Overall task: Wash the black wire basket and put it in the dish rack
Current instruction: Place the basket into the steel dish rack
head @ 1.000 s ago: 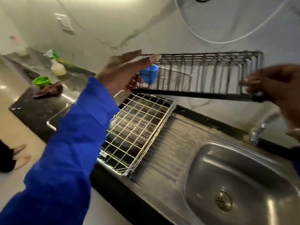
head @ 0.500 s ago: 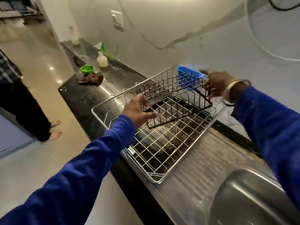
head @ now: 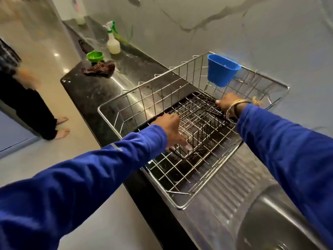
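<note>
While the black wire basket (head: 198, 121) sits inside the dish rack (head: 181, 207), your left hand (head: 171, 129) and right hand (head: 227, 104) each grip one end

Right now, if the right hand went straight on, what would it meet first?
Likely the dish rack, its far wire wall left of the blue cup. The right hand holds the basket there; depth is unclear.

Sink basin (head: 277, 224) off-frame, perhaps half.
</note>
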`<state>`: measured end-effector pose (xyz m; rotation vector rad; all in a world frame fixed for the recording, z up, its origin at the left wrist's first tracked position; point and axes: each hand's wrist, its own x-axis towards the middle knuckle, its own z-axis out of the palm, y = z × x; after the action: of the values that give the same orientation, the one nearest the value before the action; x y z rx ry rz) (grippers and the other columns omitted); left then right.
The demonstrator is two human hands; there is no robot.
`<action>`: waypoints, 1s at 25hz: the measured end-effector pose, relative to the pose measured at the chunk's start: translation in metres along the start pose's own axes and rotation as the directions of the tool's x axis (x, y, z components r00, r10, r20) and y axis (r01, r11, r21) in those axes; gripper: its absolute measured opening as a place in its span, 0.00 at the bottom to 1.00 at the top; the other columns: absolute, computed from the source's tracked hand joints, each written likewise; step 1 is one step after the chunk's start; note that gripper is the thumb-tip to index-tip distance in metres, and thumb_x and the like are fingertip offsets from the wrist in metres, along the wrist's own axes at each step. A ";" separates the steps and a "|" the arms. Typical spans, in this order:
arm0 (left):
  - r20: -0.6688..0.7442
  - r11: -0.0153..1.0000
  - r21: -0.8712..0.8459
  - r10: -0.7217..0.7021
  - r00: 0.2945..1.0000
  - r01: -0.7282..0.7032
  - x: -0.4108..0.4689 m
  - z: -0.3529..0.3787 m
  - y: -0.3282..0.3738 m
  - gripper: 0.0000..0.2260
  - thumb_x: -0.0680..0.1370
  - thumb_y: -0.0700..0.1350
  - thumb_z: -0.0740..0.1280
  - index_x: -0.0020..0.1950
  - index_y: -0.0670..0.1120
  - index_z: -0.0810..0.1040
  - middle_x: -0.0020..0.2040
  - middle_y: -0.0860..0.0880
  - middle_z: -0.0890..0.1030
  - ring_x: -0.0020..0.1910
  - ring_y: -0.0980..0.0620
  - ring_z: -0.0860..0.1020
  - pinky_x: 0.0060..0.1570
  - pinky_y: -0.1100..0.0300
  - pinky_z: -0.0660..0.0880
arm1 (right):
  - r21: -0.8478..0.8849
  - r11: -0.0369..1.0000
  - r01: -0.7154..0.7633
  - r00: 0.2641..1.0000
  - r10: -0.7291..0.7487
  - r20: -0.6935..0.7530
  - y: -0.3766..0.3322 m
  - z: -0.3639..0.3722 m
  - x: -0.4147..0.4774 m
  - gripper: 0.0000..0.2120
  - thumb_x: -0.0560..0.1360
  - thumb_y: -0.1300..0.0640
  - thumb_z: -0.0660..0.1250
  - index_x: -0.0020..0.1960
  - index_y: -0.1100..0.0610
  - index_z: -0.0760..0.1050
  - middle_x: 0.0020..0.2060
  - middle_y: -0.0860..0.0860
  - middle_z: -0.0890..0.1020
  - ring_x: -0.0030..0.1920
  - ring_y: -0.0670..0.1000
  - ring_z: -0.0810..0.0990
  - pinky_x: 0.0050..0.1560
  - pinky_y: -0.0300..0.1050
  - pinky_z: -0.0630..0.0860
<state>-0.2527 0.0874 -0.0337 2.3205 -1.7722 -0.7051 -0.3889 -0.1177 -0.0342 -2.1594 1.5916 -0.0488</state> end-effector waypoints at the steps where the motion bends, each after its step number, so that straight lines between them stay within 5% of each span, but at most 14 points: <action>1: 0.008 1.000 0.011 -0.004 1.000 0.004 0.002 0.004 0.001 0.19 0.72 0.53 0.78 0.37 0.45 0.71 0.35 0.48 0.77 0.33 0.53 0.75 0.31 0.62 0.71 | 0.000 1.000 0.014 1.000 -0.014 0.014 0.003 0.003 0.001 0.15 0.81 0.54 0.61 0.39 0.60 0.69 0.40 0.58 0.74 0.39 0.53 0.72 0.38 0.46 0.70; 4: 0.015 0.995 0.101 -0.005 1.000 0.003 0.006 0.011 0.004 0.21 0.73 0.54 0.77 0.36 0.45 0.69 0.34 0.51 0.73 0.32 0.55 0.71 0.33 0.63 0.71 | 0.008 1.000 0.020 0.998 -0.020 0.063 0.012 0.011 0.004 0.13 0.81 0.53 0.61 0.52 0.64 0.75 0.46 0.58 0.76 0.45 0.55 0.74 0.52 0.51 0.74; 10: 0.075 0.990 0.139 -0.020 0.997 0.010 0.013 0.019 0.010 0.18 0.74 0.54 0.77 0.41 0.43 0.74 0.34 0.50 0.74 0.32 0.55 0.72 0.32 0.64 0.74 | 0.016 1.000 -0.007 0.995 0.006 0.103 0.012 0.024 0.000 0.16 0.79 0.55 0.64 0.62 0.64 0.74 0.54 0.60 0.80 0.54 0.59 0.80 0.57 0.53 0.76; 13: 0.098 0.992 0.128 -0.024 0.995 0.011 0.012 0.020 0.012 0.19 0.74 0.54 0.76 0.48 0.39 0.78 0.35 0.50 0.75 0.32 0.55 0.73 0.30 0.66 0.71 | -0.005 1.000 -0.031 0.997 0.031 0.065 0.011 0.029 0.002 0.15 0.78 0.54 0.67 0.58 0.64 0.75 0.52 0.59 0.80 0.51 0.58 0.79 0.56 0.54 0.77; 16: 0.139 0.990 0.144 -0.019 0.990 -0.002 0.009 0.017 0.013 0.21 0.74 0.54 0.76 0.55 0.39 0.79 0.38 0.49 0.80 0.38 0.51 0.82 0.38 0.61 0.80 | -0.041 0.998 -0.045 0.998 0.047 0.051 0.008 0.028 0.001 0.08 0.77 0.57 0.67 0.46 0.62 0.72 0.42 0.57 0.78 0.41 0.55 0.77 0.47 0.49 0.77; 20: 0.172 0.992 0.122 -0.035 0.984 0.014 0.007 0.018 0.013 0.27 0.73 0.53 0.77 0.65 0.39 0.75 0.43 0.45 0.84 0.41 0.48 0.85 0.45 0.56 0.84 | -0.047 0.997 -0.066 0.996 0.069 0.048 0.012 0.026 0.002 0.07 0.76 0.60 0.67 0.50 0.61 0.71 0.44 0.58 0.78 0.46 0.57 0.78 0.54 0.53 0.78; 25: 0.193 0.994 0.101 -0.071 0.979 0.052 0.007 0.018 0.012 0.21 0.74 0.52 0.77 0.57 0.40 0.76 0.38 0.48 0.80 0.35 0.52 0.80 0.34 0.63 0.78 | -0.095 0.994 -0.054 0.997 0.058 0.047 0.014 0.024 0.001 0.08 0.76 0.58 0.68 0.51 0.61 0.72 0.42 0.56 0.77 0.44 0.55 0.77 0.50 0.48 0.78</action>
<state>-0.2699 0.0803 -0.0467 2.4531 -1.8585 -0.9080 -0.3945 -0.1135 -0.0615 -2.1669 1.6551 0.0985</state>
